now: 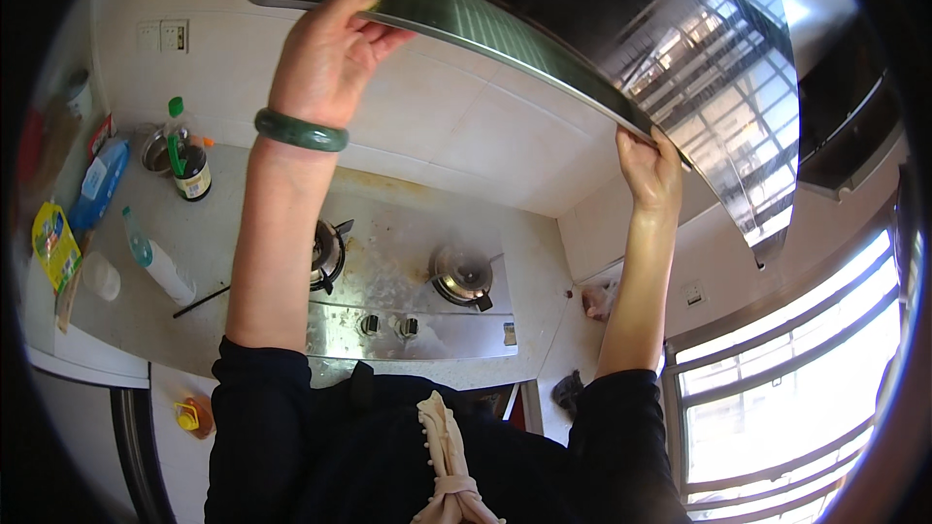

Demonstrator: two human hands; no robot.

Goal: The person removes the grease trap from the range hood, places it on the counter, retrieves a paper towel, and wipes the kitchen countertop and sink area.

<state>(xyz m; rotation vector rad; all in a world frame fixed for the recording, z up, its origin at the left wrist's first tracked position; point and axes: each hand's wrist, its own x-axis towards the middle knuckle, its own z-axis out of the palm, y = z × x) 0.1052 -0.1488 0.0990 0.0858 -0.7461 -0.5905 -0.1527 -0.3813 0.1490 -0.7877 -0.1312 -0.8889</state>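
Observation:
Both of my arms are raised to a long, dark, glossy panel (466, 22) of the range hood, which hangs tilted above the stove. My left hand (338, 44) grips the panel's lower edge near its left end, thumb on its face and fingers underneath; a green bangle (301, 132) circles that wrist. Farther along the same edge, my right hand (650, 171) pinches the panel towards its right end. Beside the right hand, the shiny hood surface (735, 102) mirrors a barred window. Whether the panel is still attached to the hood cannot be told.
Below is a stained steel gas stove (408, 276) with a right burner (462, 273) and a partly hidden left burner (328, 255). On the left counter are a dark sauce bottle (192, 173), a spray bottle (164, 269), a blue packet (102, 178) and a yellow packet (55, 247). A barred window (786, 378) is at right.

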